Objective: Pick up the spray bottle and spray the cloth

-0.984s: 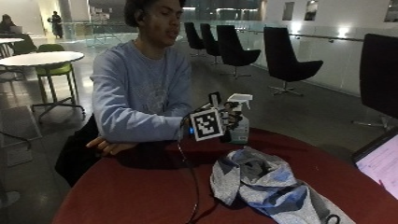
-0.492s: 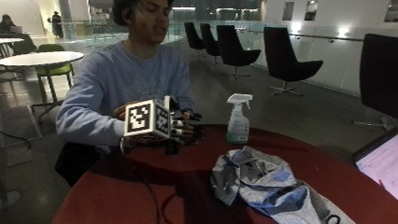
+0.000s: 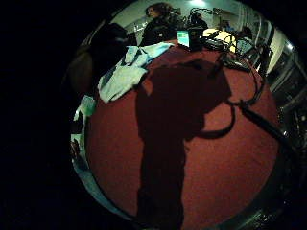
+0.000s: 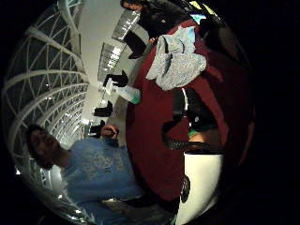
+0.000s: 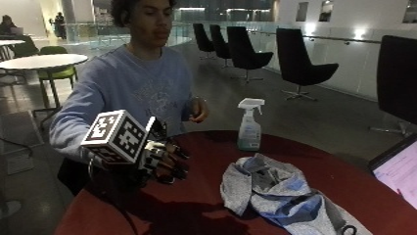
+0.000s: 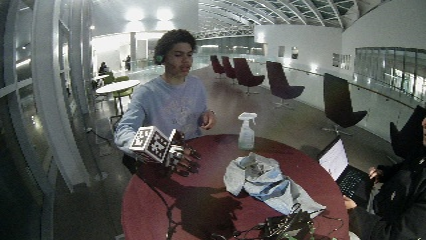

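Table, round and red, carries everything, so each task item sits within a short reach of the seated person. Cloth lies crumpled in a heap beyond the gloved right hand, spread enough to take a spray. Spray bottle stands upright past the cloth's far edge, well apart from the hand, nozzle up and ready to be grasped. That hand hovers above the tabletop, fingers loosely curled, holding nothing.

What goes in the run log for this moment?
gloved right hand: raised over red table, holding nothing | clear spray bottle: upright, untouched | crumpled blue-grey cloth: beside bottle
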`<state>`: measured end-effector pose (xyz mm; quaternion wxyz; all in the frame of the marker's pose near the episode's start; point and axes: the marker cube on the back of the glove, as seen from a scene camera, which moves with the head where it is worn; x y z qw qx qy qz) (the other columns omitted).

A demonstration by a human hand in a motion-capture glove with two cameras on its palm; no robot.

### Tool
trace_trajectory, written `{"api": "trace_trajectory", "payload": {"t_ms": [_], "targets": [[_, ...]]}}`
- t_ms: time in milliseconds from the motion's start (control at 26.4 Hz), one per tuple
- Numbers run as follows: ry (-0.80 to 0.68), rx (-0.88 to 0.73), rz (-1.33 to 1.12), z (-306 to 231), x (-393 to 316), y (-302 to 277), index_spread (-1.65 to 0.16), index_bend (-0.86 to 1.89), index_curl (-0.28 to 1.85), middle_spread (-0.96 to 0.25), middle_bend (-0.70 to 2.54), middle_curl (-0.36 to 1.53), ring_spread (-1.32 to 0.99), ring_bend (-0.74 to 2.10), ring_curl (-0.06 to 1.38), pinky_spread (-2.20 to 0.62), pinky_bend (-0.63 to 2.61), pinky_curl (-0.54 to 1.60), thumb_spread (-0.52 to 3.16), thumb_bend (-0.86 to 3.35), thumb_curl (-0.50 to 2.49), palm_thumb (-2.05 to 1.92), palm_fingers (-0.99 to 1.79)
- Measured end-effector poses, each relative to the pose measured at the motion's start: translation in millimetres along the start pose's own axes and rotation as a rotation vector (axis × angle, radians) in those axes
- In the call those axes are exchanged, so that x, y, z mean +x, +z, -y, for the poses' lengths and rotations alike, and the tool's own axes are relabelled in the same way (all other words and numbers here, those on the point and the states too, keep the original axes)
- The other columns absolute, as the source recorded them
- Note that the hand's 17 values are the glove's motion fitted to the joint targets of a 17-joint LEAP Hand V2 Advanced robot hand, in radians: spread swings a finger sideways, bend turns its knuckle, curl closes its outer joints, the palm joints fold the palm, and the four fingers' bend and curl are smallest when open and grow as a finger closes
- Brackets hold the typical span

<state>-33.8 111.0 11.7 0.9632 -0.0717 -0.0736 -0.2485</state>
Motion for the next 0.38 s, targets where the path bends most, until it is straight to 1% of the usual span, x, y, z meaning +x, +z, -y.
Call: {"api": "trace_trajectory", "payload": {"t_ms": [378], "targets": [[0.001, -0.018, -0.028, -0.2, 3.1, 7.2, -0.32, 0.17, 0.35, -0.04, 0.35, 0.44, -0.02, 0.46, 0.35, 0.13, 0.12, 0.2, 1.11, -0.02, 0.49, 0.86, 0.73]]}}
